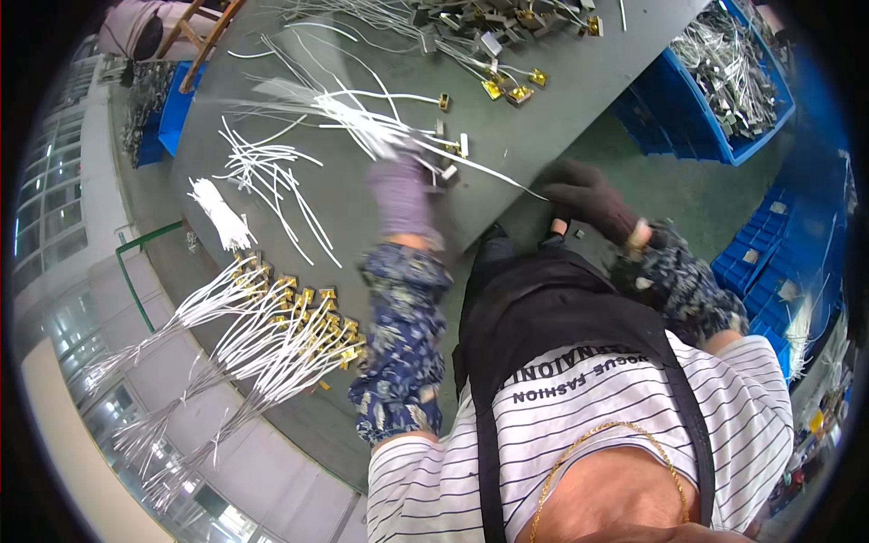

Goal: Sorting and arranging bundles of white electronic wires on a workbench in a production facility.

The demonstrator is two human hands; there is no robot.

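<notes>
My left hand [401, 195], in a purple-grey glove and blurred by motion, is closed on a bunch of white wires [358, 122] over the grey table. Small metal connectors [450, 170] stick out beside its fingers. A single white wire [498, 174] stretches from the bunch toward my right hand [593, 201], gloved in dark cloth, off the table's edge. That wire's thin end meets the right fingertips, which look pinched on it, though they are smeared. Left of the bunch lie loose white wires [272, 172].
A tied white wire bundle [220, 215] and several bunches of wires with brass-coloured connectors [299, 330] lie at the table's left edge. More metal-ended wires [507, 27] are heaped at the far side. A blue crate [674, 113] of wires and stacked blue crates [751, 244] stand right.
</notes>
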